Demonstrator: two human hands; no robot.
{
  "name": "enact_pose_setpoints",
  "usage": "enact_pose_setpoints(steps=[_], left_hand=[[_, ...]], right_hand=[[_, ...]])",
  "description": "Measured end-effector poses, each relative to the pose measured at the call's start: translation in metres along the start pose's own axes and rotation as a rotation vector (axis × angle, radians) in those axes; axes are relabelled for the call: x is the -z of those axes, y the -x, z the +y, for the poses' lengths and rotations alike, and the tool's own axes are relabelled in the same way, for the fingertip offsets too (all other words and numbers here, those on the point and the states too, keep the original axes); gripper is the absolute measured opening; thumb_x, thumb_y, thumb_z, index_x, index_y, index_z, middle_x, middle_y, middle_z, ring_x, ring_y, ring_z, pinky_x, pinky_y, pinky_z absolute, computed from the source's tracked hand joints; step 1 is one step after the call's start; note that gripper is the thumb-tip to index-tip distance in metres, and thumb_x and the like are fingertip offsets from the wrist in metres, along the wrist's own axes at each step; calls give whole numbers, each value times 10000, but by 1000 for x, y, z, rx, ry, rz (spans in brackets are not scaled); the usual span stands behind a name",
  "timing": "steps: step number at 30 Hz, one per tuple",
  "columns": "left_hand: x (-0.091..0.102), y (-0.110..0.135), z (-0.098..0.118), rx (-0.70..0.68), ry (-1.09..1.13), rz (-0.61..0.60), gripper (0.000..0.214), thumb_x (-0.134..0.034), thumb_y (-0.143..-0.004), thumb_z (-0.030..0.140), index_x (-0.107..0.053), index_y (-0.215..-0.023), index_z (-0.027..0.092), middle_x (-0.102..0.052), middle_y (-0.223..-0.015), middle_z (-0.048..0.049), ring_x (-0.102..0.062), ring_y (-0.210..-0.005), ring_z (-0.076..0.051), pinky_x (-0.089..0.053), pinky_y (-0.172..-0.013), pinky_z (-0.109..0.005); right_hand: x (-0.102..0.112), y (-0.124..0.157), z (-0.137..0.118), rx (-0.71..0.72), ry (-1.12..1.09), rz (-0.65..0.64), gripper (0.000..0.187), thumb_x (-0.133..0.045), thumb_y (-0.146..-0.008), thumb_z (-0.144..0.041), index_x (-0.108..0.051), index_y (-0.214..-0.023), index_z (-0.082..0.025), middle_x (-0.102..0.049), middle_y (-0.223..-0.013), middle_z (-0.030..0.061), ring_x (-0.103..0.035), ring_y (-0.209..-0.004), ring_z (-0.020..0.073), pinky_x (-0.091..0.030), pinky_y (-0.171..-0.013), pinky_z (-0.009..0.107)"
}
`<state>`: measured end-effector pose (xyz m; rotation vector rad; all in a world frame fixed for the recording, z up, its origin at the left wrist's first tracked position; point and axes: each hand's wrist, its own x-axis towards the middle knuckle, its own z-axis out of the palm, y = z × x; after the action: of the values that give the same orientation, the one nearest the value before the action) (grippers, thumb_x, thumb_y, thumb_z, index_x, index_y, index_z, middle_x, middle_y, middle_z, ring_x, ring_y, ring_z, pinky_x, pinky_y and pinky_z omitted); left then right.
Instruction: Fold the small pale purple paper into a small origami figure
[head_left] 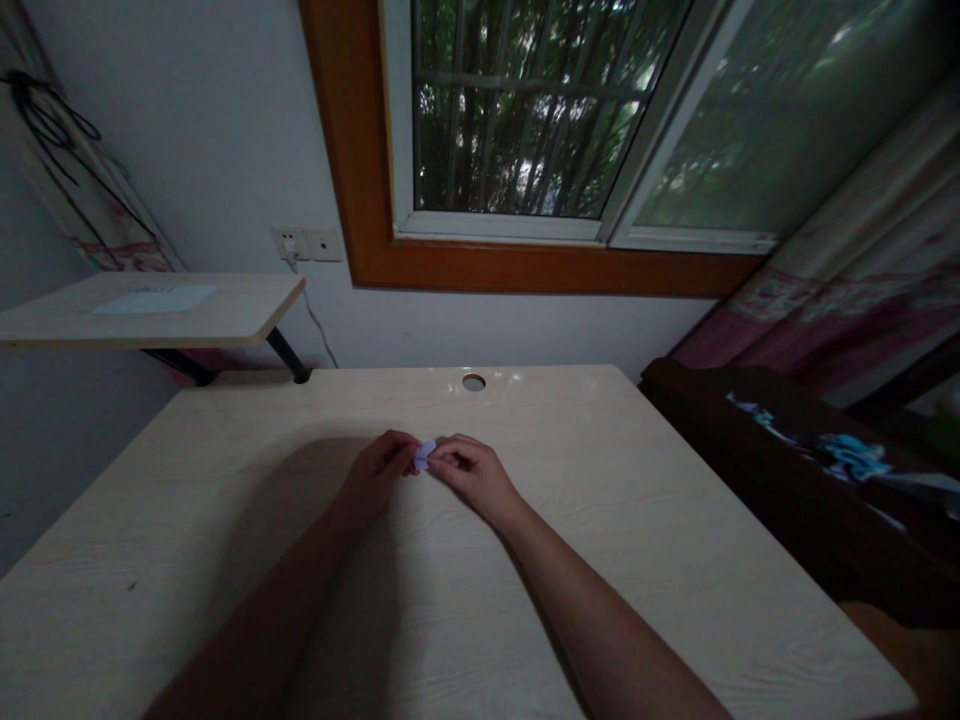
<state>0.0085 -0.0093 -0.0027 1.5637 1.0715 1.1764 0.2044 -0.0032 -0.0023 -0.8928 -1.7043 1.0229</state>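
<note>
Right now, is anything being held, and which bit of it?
Yes, what looks like a small pale purple paper. The left grip pinches its left side, and the right grip its right side.

Beyond my right grip (474, 472), a round hole (474, 382) pierces the pale wood-grain bench (600, 450); farther off I see a white-framed sliding window (525, 100). Ahead and left of my grip are white wall sockets (307, 244) and a pale flat shelf (251, 300); far right, a cream-and-pink patterned curtain (825, 260).

I had paper (424, 455) between left hand (381, 468) and right hand (476, 472) over desktop (600, 470); raised shelf (244, 312) left, window (525, 140) behind.
</note>
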Motion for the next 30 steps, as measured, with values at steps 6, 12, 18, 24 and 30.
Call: enact_pose_setpoints(steps=[6,12,18,24,30], left_hand=[[2,1,-3,-17,-97,-11,185,-568,-899,327,-660,-915,167,-646,-766,-10,-581,-706,-130,-456,-673,-242],[4,3,-1,-24,-158,-12,182,-585,-887,320,-692,-924,178,-689,-808,-19,-603,-730,-138,-460,-684,-238],[3,5,1,-44,-171,-32,227,-578,-896,344,-713,-970,177,-722,-861,-36,-631,-760,-148,-478,-703,-238],[3,5,-3,-68,-173,-42,224,-597,-888,347,-716,-966,174,-735,-883,-45,-660,-798,-157,-506,-738,-246],[1,4,-4,-64,-212,-52,183,-631,-858,330,-719,-921,182,-750,-878,-38,-685,-807,-164,-526,-767,-257]], right_hand=[[0,0,-2,-9,1,-4,176,-678,-849,-379,-724,-839,-209,-621,-827,39,-547,-709,149,-421,-648,269],[1,-2,0,-17,-43,-2,188,-680,-851,-396,-723,-851,-213,-606,-849,44,-563,-775,163,-441,-693,283],[1,-3,10,-71,-191,-7,231,-689,-836,-429,-708,-821,-199,-572,-853,31,-579,-731,141,-475,-668,270],[1,-4,15,-85,-254,-5,206,-719,-812,-410,-709,-808,-204,-563,-862,22,-575,-720,130,-485,-664,268],[2,-5,11,-128,-260,48,191,-774,-753,-382,-715,-774,-202,-568,-847,20,-558,-714,134,-481,-656,276]])
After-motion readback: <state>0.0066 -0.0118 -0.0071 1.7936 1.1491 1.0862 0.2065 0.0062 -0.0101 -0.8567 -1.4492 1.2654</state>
